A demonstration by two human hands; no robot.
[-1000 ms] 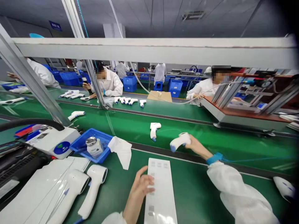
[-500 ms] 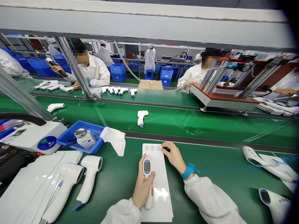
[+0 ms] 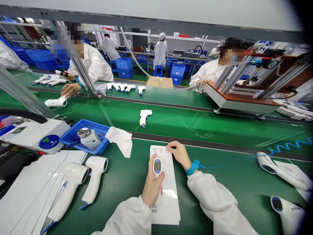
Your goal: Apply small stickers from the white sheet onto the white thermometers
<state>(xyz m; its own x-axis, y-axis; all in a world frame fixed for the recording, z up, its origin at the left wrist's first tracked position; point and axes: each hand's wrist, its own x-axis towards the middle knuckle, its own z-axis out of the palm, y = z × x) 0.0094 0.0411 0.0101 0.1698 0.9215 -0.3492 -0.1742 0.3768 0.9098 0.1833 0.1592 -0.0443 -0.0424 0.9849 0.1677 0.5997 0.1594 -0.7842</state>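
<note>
Well to the left of your left fingers, one co-worker's hand [image 3: 70, 89] touches a white thermometer [image 3: 55, 102] on the smooth green belt [image 3: 176, 120]; half a second ago that thermometer lay there untouched. Nearer your left fingers come a pile of flat, glossy white sheets [image 3: 17, 199] and two pistol-shaped plastic thermometers, a far one [image 3: 66, 189] and a near one [image 3: 94, 179], each with a blue tip. Ahead and left of those fingers, one blue plastic tray [image 3: 102, 149] holds one squat bottle [image 3: 90, 139] with a round metal cap, and one limp white cloth [image 3: 122, 141] drapes from its rim. Your left hand [image 3: 149, 192] has its fingers clamped on one thermometer with an oval screen [image 3: 157, 166], over one oblong printed sheet [image 3: 170, 205]. A second ago these fingers were bare, and your right ones carried a thermometer. Straight ahead, one more thermometer [image 3: 144, 118] lies on the belt. Your right hand [image 3: 180, 154], blue band [image 3: 192, 167] at the wrist, bends its fingers at the printed sheet's top right corner; you cannot tell whether they pinch anything. Farther right of them, two thermometers, an upper [image 3: 281, 173] and a lower [image 3: 288, 212], lie on the table [image 3: 234, 182].
</note>
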